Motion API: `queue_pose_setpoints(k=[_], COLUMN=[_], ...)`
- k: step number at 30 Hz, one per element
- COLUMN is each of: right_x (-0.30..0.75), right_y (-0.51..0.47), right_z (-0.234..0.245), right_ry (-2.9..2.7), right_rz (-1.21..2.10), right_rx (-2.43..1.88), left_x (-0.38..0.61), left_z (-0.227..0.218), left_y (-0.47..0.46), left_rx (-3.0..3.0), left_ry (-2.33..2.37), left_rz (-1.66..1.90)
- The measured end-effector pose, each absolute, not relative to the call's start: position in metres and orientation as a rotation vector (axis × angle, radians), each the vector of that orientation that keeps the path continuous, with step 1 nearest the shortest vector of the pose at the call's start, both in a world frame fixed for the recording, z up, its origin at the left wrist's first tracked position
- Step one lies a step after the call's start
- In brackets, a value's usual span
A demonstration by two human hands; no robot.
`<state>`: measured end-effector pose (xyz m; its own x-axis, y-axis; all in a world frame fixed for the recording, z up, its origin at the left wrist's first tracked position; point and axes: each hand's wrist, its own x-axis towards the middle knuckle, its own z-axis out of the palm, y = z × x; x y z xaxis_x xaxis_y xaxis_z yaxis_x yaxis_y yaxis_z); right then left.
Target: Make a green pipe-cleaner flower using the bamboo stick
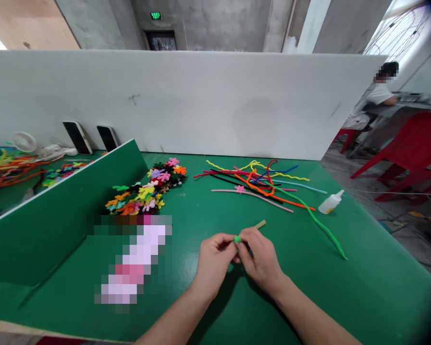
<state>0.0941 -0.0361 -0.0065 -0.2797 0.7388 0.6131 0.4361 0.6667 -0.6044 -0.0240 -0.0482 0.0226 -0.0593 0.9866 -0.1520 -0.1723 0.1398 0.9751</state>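
Both my hands meet low over the green table point(290, 287). My left hand point(213, 258) is closed in a pinch on a small green felt piece point(237, 239). My right hand point(260, 256) is closed on a pale olive pipe cleaner point(260, 224), whose tip pokes out beyond my fingers toward the upper right. The green piece sits right where the fingertips of both hands touch.
A heap of colourful felt flowers point(147, 191) lies to the left. Loose pipe cleaners point(262, 182) spread behind my hands, one long green one point(323, 227) to the right. A small glue bottle point(330, 202) lies near them. A white partition point(183, 100) closes the back; a green divider point(64, 211) stands left.
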Motion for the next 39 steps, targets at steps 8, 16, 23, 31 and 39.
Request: queue_pose_setpoints(k=[8, 16, 23, 31, 39], right_x=[0.0938, 0.0895, 0.0844, 0.0878, 0.0913], right_y=[-0.0346, -0.0394, -0.0439, -0.043, -0.0427], right_z=[-0.0056, -0.0024, -0.0004, -0.0035, -0.003], right_ry=[-1.78, -1.738, -1.688, -1.765, -1.852], right_rz=[0.586, 0.674, 0.647, 0.518, 0.404], right_rx=[-0.939, -0.92, -0.945, -0.919, -0.894], left_x=[-0.0301, -0.0298, -0.027, -0.0262, -0.0242], left_z=[0.0203, 0.0183, 0.016, 0.0201, 0.0206], left_y=[-0.0434, -0.0455, -0.0496, -0.0507, -0.053], left_rx=[0.727, 0.787, 0.914, 0.842, 0.887], left_ry=[0.909, 0.989, 1.083, 1.04, 1.115], left_rz=[1.093, 1.13, 1.188, 1.141, 1.184])
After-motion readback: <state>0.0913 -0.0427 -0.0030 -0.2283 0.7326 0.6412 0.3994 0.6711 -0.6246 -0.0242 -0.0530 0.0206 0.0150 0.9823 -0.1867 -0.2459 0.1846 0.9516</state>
